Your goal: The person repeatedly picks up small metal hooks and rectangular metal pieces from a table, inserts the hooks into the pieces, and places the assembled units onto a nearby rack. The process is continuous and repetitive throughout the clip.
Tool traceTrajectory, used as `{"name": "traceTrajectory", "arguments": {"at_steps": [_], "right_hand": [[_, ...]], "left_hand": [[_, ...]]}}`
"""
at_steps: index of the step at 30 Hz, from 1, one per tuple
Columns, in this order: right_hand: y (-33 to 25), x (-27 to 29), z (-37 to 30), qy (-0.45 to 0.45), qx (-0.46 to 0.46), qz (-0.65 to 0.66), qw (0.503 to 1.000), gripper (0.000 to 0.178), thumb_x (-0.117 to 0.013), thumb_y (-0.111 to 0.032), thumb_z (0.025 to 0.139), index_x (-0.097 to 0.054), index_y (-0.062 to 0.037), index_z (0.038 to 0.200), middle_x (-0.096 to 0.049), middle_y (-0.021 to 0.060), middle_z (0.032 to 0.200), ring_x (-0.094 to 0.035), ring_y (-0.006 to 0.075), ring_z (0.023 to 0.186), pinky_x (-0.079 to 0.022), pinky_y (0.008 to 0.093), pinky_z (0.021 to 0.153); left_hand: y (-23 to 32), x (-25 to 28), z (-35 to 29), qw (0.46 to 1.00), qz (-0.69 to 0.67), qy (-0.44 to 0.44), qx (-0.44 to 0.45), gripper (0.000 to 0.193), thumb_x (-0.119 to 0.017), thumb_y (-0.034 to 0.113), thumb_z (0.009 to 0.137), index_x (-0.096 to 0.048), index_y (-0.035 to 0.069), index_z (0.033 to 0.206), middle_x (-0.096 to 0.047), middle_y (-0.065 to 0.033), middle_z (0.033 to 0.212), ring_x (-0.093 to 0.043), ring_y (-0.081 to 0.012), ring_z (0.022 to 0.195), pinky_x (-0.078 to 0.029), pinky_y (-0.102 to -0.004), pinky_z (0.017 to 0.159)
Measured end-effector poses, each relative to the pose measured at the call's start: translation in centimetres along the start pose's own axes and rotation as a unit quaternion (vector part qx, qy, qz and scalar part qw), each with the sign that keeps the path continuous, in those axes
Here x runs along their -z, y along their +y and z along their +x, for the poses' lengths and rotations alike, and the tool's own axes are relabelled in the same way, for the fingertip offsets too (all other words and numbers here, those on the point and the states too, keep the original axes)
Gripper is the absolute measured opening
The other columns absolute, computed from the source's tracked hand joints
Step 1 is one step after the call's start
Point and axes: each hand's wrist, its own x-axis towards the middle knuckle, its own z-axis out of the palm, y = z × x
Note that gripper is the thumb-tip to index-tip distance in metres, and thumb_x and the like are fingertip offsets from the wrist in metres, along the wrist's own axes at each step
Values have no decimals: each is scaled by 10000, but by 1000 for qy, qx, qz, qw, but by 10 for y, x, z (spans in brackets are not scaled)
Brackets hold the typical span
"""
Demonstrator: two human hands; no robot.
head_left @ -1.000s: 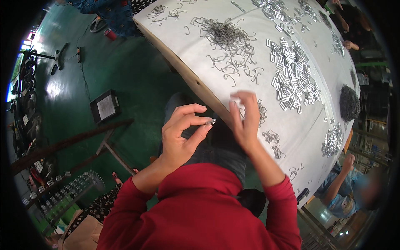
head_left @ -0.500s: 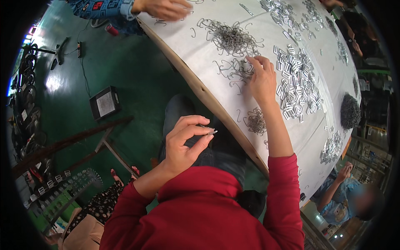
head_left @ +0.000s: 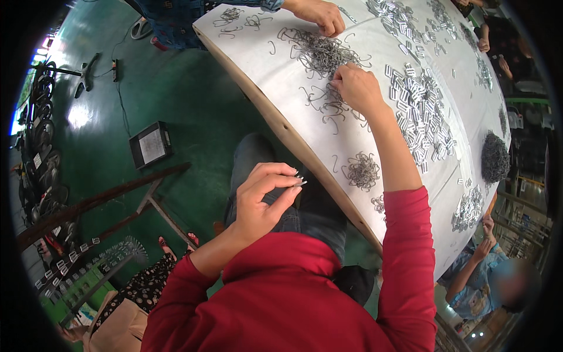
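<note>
My left hand [head_left: 261, 196], held over my lap, pinches a small flat silver metal piece [head_left: 301, 183] between thumb and fingers; seen nearly edge-on, its full shape is hidden. My right hand [head_left: 359, 89] is over the table with fingers curled down and together at the near side of a big tangled pile of wire hooks [head_left: 319, 50]. Its fingertips touch hooks there, but what lies between them is hidden. Looser wire hooks [head_left: 322, 101] lie just left of and below those fingers. To the right of my wrist spreads a heap of silver metal buckles [head_left: 419, 111].
Another person's hand [head_left: 319, 14] touches the far side of the hook pile. A smaller hook pile [head_left: 361, 171] lies near the table's wooden edge [head_left: 284, 124]. A dark wire heap [head_left: 494, 157] is farther right. A black tray [head_left: 149, 145] sits on the green floor.
My right hand has moved a little farther and left, to the edge of the big pile, its fingers closing. The other person's hand has come right onto the pile. My left hand is nearly still.
</note>
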Motion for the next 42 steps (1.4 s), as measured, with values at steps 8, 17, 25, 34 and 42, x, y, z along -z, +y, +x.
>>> {"name": "traceTrajectory", "arguments": {"at_steps": [8, 17, 25, 34, 42], "right_hand": [[10, 19, -33, -54, -143, 373, 915, 119, -560, -134, 898, -554, -16, 880, -572, 67, 810, -568, 149, 692, -468, 282, 639], [-84, 61, -163, -72, -227, 697, 676, 133, -572, -126, 914, -594, 5, 918, -591, 43, 849, -580, 100, 678, -475, 224, 569], [-116, 45, -208, 13, -219, 703, 677, 64, -609, -73, 886, -611, -9, 887, -505, 16, 1013, -492, 91, 885, -389, 224, 813], [-122, 28, -215, 115, -176, 675, 707, 77, -592, -87, 902, -595, -11, 906, -488, 27, 1040, -493, 83, 856, -410, 213, 724], [-110, 20, -227, 191, -125, 589, 775, 62, -609, -94, 876, -590, -38, 894, -499, 65, 1022, -486, 110, 811, -409, 221, 651]], "left_hand": [[1, -5, -9, 999, -22, -1, 24, 148, -680, -49, 753, -676, 2, 891, -648, -84, 866, -625, -149, 760, -489, -249, 676], [-2, -13, -17, 996, -74, -4, 53, 134, -661, -44, 790, -671, -19, 922, -654, -96, 888, -654, -140, 772, -536, -241, 699], [7, -20, -21, 997, -60, -24, 36, 141, -655, -60, 787, -673, -19, 921, -654, -98, 902, -664, -156, 781, -557, -256, 705], [10, -28, -20, 1000, 20, -11, -1, 151, -691, -63, 745, -688, -7, 886, -675, -95, 860, -666, -161, 752, -541, -249, 655], [8, -41, -21, 997, 42, -44, -53, 180, -712, -34, 730, -685, 13, 901, -673, -103, 868, -659, -201, 749, -528, -277, 643]]}}
